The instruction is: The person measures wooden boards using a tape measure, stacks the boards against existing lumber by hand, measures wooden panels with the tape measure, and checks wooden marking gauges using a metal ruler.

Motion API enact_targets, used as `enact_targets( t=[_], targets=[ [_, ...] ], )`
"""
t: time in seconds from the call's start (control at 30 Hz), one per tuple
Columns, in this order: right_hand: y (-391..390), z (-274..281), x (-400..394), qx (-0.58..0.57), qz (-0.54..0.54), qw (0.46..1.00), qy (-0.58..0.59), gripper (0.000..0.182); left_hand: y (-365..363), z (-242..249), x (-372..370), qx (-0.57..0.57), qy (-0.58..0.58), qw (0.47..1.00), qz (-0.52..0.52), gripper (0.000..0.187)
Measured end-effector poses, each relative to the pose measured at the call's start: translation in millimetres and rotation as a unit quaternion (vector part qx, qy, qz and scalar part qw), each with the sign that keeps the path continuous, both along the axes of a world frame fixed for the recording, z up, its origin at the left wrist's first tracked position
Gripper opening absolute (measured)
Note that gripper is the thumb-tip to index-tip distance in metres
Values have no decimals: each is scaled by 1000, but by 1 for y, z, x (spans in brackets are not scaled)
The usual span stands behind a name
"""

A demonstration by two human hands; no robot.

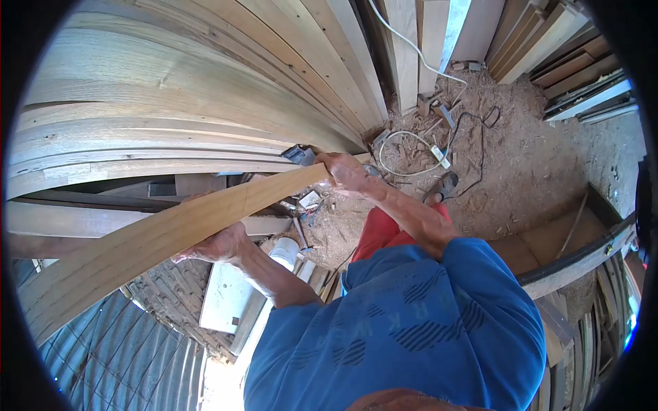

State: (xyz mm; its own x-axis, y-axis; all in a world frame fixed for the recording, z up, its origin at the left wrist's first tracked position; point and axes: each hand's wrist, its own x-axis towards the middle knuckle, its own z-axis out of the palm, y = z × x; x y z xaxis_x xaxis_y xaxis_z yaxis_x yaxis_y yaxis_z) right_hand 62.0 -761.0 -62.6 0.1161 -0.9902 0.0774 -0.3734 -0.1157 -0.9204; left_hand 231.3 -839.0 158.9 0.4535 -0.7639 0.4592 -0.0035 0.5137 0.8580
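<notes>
Item: long wooden plank [157,236], pale, held w/ both hands, slanting from lower-left of view up to centre.
L hand [218,245]: mid-plank, fingers wrapped on lower edge, clamped.
R hand [348,172]: plank's upper end, fingers closed round it.
Stacked planks [171,89] behind, leaning, close beside held plank.
Sawdust floor [521,164]: white cable [411,48], white bucket [285,252] below plank.
Corrugated sheet [130,363] lower left.
</notes>
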Motion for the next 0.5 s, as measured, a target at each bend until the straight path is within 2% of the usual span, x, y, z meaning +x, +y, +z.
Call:
enact_targets(
  t=[0.03, 0.13, 0.17, 0.2, 0.27, 0.3, 0.4, 0.43, 0.5],
  targets=[
    [3, 3, -4, 54, 32, 998, 9, 32, 0, -2, -4, 14, -20, 1000, 14, 75],
    [2, 7, -7, 24, 1, 1000, -10, 33, 0, -7, -4, 54, -30, 997, 40, 82],
    [1, 6, -6, 45, 3, 999, 12, 32, -2, -7, -5, 72, -18, 997, 37, 84],
    [-2, 10, -7, 52, -11, 998, 31, 34, -6, -5, -10, 91, 42, 995, 17, 84],
    [-5, 24, -5, 68, -40, 994, 69, 38, -10, -9, -5, 106, 20, 992, -60, 83],
    [-9, 31, -2, 61, -56, 993, 87, 49, -15, -10, -3, 88, -43, 990, -99, 87],
    [-12, 61, 0, 58, -107, 983, 135, 82, -24, -12, -10, 130, -46, 987, -78, 97],
    [-19, 79, -3, 58, -81, 984, 145, 90, -29, -7, -14, 128, -65, 985, -92, 100],
    [-32, 103, -4, 54, -90, 985, 137, 88, -40, -11, -17, 144, -88, 985, -39, 78]
  ],
)
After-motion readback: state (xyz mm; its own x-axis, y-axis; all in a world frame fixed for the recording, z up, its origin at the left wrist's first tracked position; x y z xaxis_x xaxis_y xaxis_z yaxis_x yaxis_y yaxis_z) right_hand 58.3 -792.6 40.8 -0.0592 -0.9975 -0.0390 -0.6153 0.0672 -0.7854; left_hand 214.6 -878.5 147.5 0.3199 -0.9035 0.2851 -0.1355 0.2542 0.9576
